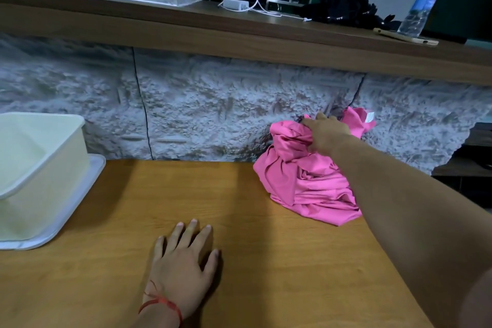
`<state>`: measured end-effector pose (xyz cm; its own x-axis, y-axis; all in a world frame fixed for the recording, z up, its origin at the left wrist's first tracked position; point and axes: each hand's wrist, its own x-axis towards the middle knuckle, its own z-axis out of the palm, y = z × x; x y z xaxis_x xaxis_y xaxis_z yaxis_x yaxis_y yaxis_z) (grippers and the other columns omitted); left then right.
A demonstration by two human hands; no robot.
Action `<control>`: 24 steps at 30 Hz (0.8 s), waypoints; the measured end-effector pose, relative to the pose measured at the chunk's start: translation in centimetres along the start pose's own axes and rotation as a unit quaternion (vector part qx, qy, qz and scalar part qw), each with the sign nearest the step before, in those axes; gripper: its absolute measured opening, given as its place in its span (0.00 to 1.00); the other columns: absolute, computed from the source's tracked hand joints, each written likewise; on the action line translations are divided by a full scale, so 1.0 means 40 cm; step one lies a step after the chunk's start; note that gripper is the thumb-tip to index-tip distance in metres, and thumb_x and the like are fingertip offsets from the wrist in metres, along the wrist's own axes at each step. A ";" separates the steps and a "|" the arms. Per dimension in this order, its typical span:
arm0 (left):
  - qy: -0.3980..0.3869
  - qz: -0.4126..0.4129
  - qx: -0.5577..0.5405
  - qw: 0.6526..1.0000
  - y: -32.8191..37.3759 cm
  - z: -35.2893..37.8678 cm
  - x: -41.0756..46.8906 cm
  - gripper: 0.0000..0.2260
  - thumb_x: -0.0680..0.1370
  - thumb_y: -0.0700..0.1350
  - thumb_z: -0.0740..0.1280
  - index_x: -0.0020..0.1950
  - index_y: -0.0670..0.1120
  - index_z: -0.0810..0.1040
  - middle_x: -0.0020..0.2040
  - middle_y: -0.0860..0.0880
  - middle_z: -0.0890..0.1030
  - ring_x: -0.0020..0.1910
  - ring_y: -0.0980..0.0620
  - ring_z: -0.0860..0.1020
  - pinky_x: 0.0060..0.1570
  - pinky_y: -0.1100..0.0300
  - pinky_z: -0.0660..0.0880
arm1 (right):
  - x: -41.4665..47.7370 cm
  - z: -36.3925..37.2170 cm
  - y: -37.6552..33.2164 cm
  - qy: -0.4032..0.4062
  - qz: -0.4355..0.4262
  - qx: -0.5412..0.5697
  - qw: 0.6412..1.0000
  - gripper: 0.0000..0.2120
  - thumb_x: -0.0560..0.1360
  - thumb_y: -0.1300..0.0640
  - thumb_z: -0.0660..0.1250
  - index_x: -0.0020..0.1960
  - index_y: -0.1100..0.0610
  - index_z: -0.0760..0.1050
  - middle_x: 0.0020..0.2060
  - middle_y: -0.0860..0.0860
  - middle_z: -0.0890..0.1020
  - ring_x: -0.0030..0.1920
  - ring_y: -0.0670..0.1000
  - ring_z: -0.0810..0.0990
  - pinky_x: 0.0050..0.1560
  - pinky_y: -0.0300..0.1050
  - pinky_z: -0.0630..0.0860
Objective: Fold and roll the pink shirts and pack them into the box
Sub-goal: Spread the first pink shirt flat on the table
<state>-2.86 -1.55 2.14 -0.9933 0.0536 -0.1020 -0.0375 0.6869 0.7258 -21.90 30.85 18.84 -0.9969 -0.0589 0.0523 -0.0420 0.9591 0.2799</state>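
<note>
Dim indoor light, soft shadows, wide-angle edge bending, slight blur

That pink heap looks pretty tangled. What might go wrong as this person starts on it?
The right hand grips the top of the crumpled pink shirts, so lifting may drag the whole tangle up, not one shirt. The heap sits near the right edge of the table; loose cloth could slip off. The box rests on its lid and might slide when packed.
</note>
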 end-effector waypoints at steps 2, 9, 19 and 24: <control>-0.005 -0.014 -0.005 1.000 0.017 -0.004 -0.002 0.28 0.81 0.70 0.45 0.82 0.68 0.50 0.84 0.63 0.48 0.83 0.56 0.44 0.81 0.48 0.46 | -0.012 0.006 -0.008 0.016 -0.003 -0.016 1.000 0.39 0.77 0.54 0.74 0.82 0.48 0.59 0.71 0.57 0.70 0.69 0.64 0.74 0.62 0.58 0.75; 0.009 -0.005 0.034 0.999 0.019 0.000 -0.022 0.29 0.81 0.70 0.44 0.82 0.67 0.50 0.84 0.63 0.48 0.83 0.56 0.44 0.81 0.47 0.46 | -0.065 0.020 0.012 0.083 -0.010 0.025 0.996 0.28 0.82 0.65 0.60 0.80 0.51 0.65 0.70 0.59 0.72 0.69 0.65 0.72 0.63 0.59 0.75; 0.017 0.002 0.099 0.995 0.021 0.008 -0.051 0.29 0.82 0.69 0.45 0.83 0.66 0.50 0.84 0.62 0.48 0.83 0.54 0.44 0.81 0.47 0.45 | -0.110 -0.088 0.116 0.215 0.033 0.123 0.968 0.25 0.74 0.66 0.69 0.72 0.59 0.74 0.60 0.64 0.76 0.60 0.68 0.77 0.54 0.57 0.76; 0.032 0.009 0.162 0.986 0.008 0.033 -0.070 0.28 0.82 0.69 0.45 0.83 0.66 0.51 0.84 0.62 0.48 0.83 0.54 0.45 0.81 0.47 0.46 | -0.135 -0.163 0.142 0.280 -0.002 0.120 0.953 0.25 0.75 0.65 0.72 0.71 0.57 0.75 0.58 0.61 0.77 0.56 0.64 0.78 0.45 0.53 0.76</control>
<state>0.06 -0.54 1.77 -0.9987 0.0295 -0.0407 0.0070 0.8827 0.4700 -16.30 34.83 26.41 -0.8079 -0.1357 0.5734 -0.1259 0.9904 0.0571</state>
